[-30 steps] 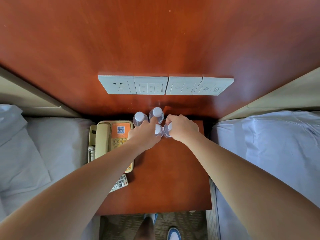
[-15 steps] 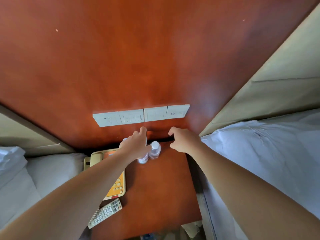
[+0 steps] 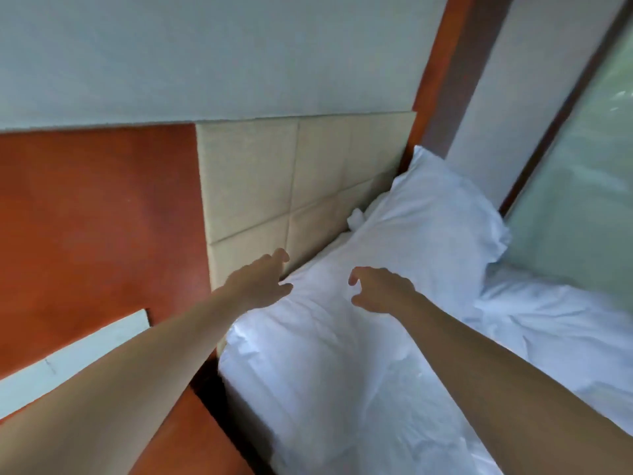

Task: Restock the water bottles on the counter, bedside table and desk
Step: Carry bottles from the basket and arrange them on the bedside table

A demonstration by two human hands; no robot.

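Observation:
No water bottle is in view now, and the bedside table lies outside the frame. My left hand (image 3: 258,282) hangs in the air in front of the beige padded headboard (image 3: 301,180), fingers loosely spread and holding nothing. My right hand (image 3: 380,289) hovers over the white pillow (image 3: 421,228) of the right bed, fingers loosely curled and empty. Both forearms stretch out from the bottom corners.
A white switch panel (image 3: 78,351) shows at the lower left on the red-brown wood wall panel (image 3: 96,217). The white bedding (image 3: 342,389) fills the lower right. A window with a dark frame (image 3: 582,186) stands at the far right.
Both hands have let go of the bottles on the bedside table and lifted away. The view has swung up and right, from the table to the right bed and headboard.

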